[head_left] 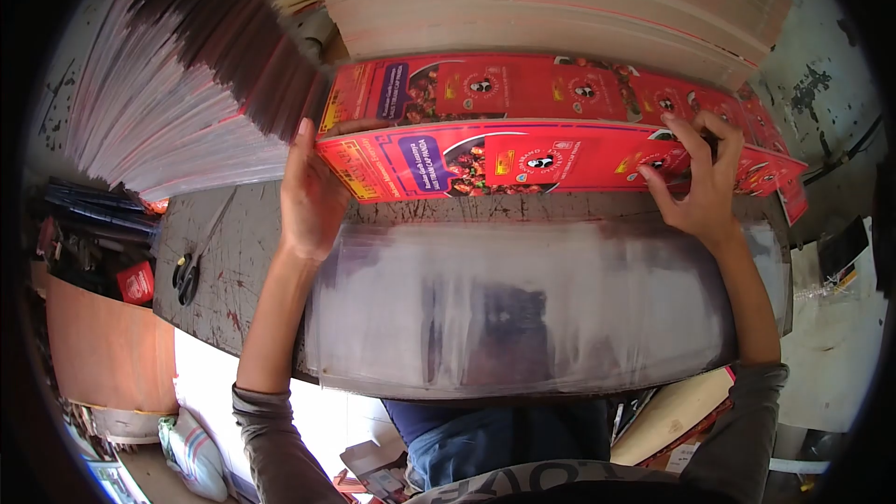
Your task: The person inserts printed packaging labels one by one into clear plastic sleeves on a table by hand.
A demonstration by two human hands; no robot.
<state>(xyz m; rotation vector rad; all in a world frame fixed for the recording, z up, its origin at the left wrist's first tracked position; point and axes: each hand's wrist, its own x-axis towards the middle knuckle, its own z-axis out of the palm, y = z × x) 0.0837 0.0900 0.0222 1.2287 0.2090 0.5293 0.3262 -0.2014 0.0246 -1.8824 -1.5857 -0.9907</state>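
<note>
A long red printed cardboard sheet (579, 157), with food pictures and a purple label, stands tilted on its long edge between my hands. My left hand (313, 196) presses against its left end, thumb along the edge. Near its right end, my right hand (702, 177) grips the upper edge, with the thumb on the near face and fingers over the top. Just behind it lies a similar red printed sheet (467, 84). Closer to my body is a stack of clear, glossy plastic-looking sheets (597, 308), which neither hand touches.
A tall pile of brown cardboard (551, 5) rises at the back. To the left, a fanned stack of thin sheets (177, 121) leans beside the work. Black-handled scissors (187, 277) lie on the scratched table (224, 303). A red box (136, 283) sits further left.
</note>
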